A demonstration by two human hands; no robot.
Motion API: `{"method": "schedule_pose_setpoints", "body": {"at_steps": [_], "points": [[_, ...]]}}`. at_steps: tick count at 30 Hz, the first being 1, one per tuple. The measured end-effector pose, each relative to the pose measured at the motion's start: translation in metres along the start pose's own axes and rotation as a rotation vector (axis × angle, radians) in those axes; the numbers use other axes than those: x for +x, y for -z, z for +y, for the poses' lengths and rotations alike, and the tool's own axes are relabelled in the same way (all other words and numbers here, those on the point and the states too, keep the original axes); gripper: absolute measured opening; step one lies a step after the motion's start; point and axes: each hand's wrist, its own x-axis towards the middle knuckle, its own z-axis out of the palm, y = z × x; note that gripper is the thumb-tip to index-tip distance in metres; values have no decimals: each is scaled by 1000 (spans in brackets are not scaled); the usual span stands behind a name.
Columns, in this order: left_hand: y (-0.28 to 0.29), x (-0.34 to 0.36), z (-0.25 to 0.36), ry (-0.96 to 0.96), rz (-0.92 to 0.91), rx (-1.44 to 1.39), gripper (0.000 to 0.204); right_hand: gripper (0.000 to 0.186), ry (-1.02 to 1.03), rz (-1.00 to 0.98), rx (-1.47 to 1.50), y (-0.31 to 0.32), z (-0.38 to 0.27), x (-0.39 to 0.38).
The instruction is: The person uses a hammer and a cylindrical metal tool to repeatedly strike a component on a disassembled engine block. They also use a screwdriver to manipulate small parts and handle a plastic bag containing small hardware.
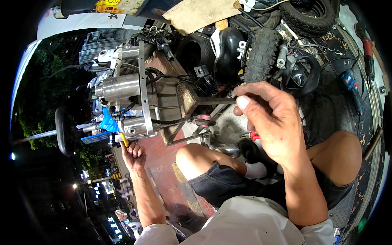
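My left hand (134,157) is at the lower left of a metal assembly, fingers curled and one finger stretched up along a yellow handle (124,139). The tool's other end is hidden by the assembly. Several silver metal cylinders (120,87) are mounted there behind a drilled flat bar (143,81), with black cables running off. My right hand (271,118) is raised on the right, thumb and fingers drawn together. Its fingertips overlap the end of a dark metal bar (214,100) of the stand; what they hold, if anything, is hidden.
Behind lie a knobbly tyre (261,55), more tyres (308,16), a cardboard sheet (200,14) and tangled wires. A blue power tool (352,87) and a red-handled cutter (367,53) lie at the far right. A round black mirror (64,131) sticks out at left.
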Motion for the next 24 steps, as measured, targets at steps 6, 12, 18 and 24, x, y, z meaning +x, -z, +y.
{"method": "schedule_pose_setpoints", "body": {"at_steps": [6,12,18,24], "points": [[-8,14,-5,21,176,45,40,22,70,-1,81,-2,6,14],[-1,23,0,28,425,140,43,21,74,-25,92,-1,1,22],[-20,35,-8,103,667,277,38,20,78,-21,99,-2,6,30],[-11,29,-24,114,684,372,41,21,9,-44,2,-1,-1,31]]}}
